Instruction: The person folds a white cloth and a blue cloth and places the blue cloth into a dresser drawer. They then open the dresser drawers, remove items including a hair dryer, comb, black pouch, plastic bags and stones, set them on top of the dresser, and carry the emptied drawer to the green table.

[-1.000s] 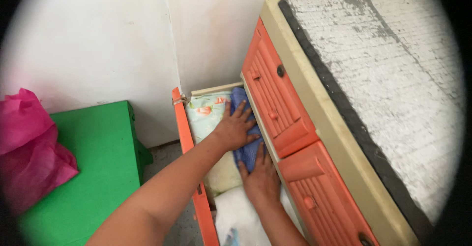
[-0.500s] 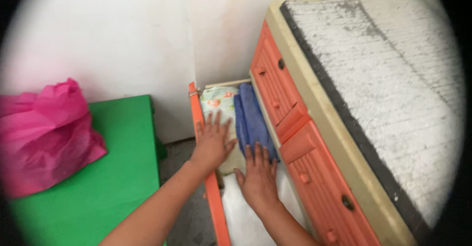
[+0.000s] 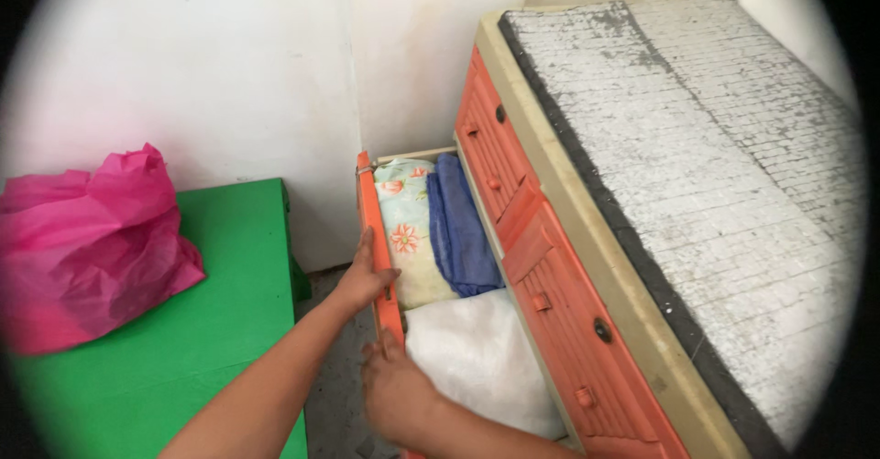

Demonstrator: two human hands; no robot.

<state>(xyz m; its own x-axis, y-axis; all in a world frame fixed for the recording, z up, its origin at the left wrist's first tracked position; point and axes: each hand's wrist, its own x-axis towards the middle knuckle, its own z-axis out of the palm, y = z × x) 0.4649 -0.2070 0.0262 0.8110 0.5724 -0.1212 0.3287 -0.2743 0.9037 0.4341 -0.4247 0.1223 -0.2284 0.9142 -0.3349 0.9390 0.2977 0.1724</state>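
Note:
An orange drawer front (image 3: 373,221) stands pulled out from an orange and beige chest of drawers (image 3: 541,266). Inside lie a folded floral cloth (image 3: 408,239), a folded blue cloth (image 3: 458,230) and a white cloth (image 3: 481,358). My left hand (image 3: 364,278) rests on the outer face and top edge of the drawer front, thumb over the rim. My right hand (image 3: 396,395) sits lower on the same drawer front, fingers curled at its edge beside the white cloth.
A green table (image 3: 174,349) stands to the left with a crumpled pink plastic bag (image 3: 87,243) on it. White walls meet in the corner behind the drawer. The chest's top (image 3: 706,147) carries a grey-white woven mat.
Both hands have come out from on top of the folded cloths and moved to the drawer's orange front panel. The view has shifted, showing more of the drawer's contents.

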